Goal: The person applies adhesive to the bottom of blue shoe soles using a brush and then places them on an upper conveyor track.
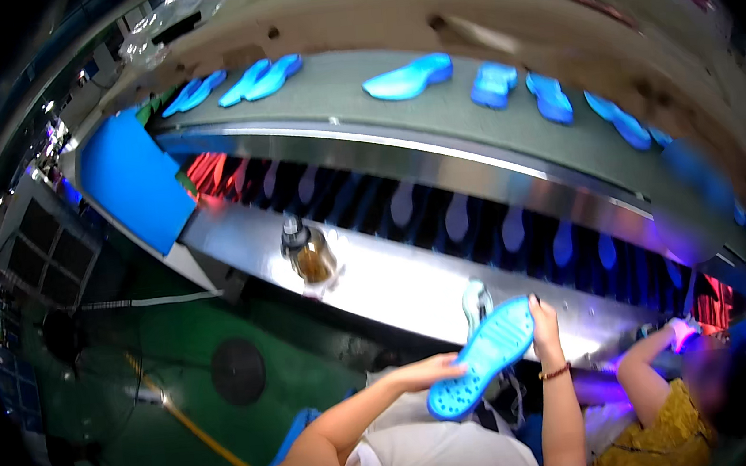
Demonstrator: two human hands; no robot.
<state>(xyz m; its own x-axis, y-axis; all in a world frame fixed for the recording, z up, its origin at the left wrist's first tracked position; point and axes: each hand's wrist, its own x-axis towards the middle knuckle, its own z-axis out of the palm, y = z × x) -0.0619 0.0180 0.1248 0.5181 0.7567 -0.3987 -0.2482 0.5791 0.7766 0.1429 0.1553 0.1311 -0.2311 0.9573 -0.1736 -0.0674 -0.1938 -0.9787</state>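
Row of blue foam shoe soles (408,78) on grey conveyor belt (434,121). Amber plastic bottle with dark cap (307,252) on shiny steel shelf (377,281). Blue flat panel (129,183) left. Co-worker's yellow sleeve (656,430) right. Green floor (181,374).

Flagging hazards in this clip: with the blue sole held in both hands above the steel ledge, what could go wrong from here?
The blue sole is pinched only at its ends by the left hand and right hand, so it might slip. The bottle stands near the steel ledge's edge and could be knocked off. A co-worker's hand works close by; arms could collide.
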